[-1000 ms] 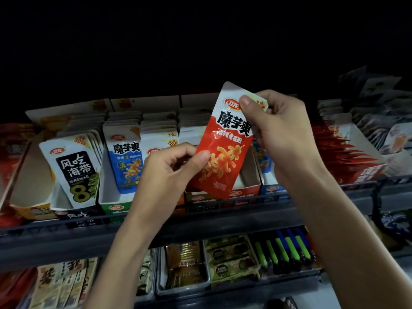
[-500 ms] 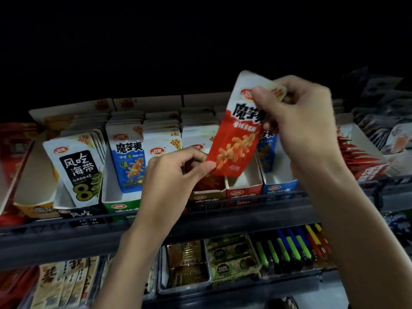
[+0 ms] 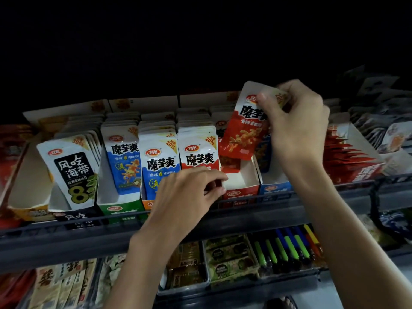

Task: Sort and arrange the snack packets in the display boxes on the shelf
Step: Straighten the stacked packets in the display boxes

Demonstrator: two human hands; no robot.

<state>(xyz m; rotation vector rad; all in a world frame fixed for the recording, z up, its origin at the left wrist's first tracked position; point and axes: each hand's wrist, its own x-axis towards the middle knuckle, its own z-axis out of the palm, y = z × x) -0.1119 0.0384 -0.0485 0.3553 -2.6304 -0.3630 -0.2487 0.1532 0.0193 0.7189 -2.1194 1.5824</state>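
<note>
A red packet (image 3: 243,134) is pinched by the right hand (image 3: 298,126) at 1 o'clock, above the red display box (image 3: 242,192).
The left hand (image 3: 187,192) is curled at that box's 9 o'clock wall; any hold cannot be made out.

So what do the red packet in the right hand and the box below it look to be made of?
Packet: probably plastic or foil-laminate film, smooth with a slight sheen. It looks thin and curves a little where the right hand pinches its top. Box: seemingly thin cardboard, matt white inside with a printed red front and straight folded walls.
</note>
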